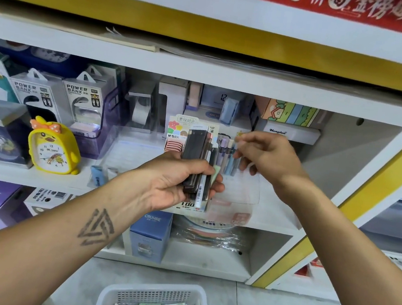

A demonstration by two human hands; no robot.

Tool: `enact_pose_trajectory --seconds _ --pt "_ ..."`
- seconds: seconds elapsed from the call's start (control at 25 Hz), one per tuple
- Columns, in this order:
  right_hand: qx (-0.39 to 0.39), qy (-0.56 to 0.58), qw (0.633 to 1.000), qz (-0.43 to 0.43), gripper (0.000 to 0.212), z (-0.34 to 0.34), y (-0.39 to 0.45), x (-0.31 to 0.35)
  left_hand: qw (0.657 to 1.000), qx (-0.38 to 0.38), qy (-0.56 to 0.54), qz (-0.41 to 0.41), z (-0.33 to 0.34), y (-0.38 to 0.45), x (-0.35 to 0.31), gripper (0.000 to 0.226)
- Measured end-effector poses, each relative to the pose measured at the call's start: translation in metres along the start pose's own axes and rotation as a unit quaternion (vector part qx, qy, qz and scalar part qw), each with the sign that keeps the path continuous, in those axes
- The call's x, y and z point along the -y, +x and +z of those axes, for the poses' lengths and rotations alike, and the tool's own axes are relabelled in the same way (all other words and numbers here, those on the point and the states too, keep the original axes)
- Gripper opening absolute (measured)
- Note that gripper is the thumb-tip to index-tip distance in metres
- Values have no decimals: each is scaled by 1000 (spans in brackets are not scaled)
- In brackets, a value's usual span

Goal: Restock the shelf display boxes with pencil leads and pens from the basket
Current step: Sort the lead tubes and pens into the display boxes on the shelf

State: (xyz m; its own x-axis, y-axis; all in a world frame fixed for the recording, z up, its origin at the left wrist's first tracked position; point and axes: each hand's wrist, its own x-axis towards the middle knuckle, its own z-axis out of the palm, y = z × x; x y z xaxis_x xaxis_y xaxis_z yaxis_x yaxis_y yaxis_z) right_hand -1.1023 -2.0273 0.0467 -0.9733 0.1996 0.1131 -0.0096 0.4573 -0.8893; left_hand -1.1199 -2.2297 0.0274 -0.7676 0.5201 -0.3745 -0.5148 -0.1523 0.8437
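**Lead cases held at the shelf, one piece pinched above the display box**

A fanned stack of slim dark pencil-lead cases [197, 162] is gripped in the left hand [177, 184], the fingers curled round its lower half and the thumb laid across its front. A lighter case with a barcode sits at the right edge of the stack. The stack is held upright in front of the middle shelf [36, 175], directly before a colourful printed display card [181, 130].

The right hand [268, 159] is raised just right of the stack. A small pale item [238, 139] is pinched between its thumb and forefinger, while the other fingers are loosely spread downward; what the item is cannot be told. Below those fingers, pastel pens [228, 160] stand upright in a clear display box [239, 186] on the shelf.

On the floor below, a white perforated basket [120, 293] is seen, with more lead cases and pens lying in it, pale green and white among them.

To the left on the same shelf stand a yellow chick-shaped alarm clock [52, 147] and two boxed power banks [83, 99]. A blue carton [150, 233] is seen on the shelf beneath. A triangular tattoo [96, 228] is visible on the left forearm.
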Motion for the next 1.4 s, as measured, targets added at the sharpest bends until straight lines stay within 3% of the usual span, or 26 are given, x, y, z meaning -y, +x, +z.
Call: enact_pose_trajectory --seconds 0.08,0.16,0.32,0.6,0.72,1.08,1.24,1.28,1.4 --pt "77 56 995 18 17 2 -7 9 1000 8 3 -1 4 1 1 18" --pt "106 88 990 29 22 3 -10 12 1000 19 10 0 7 2 3 19" --pt "104 123 985 65 30 3 -12 12 999 34 17 6 9 3 5 20" --pt "36 156 983 92 16 6 -9 15 999 40 -2 -4 8 2 5 20" --pt "2 165 982 93 19 5 -7 14 1000 17 -9 -9 4 2 2 25" --pt "21 181 982 44 23 16 -3 17 996 -85 12 21 -22 -3 -19 16" --pt "34 216 976 17 12 14 1 17 989 -144 2 23 -42 -7 -30 10" --pt "50 206 977 6 6 14 1 18 988 -151 0 25 -47 -8 -32 7" --pt "53 51 996 -49 21 21 1 15 986 -163 16 35 -54 -13 -38 2"
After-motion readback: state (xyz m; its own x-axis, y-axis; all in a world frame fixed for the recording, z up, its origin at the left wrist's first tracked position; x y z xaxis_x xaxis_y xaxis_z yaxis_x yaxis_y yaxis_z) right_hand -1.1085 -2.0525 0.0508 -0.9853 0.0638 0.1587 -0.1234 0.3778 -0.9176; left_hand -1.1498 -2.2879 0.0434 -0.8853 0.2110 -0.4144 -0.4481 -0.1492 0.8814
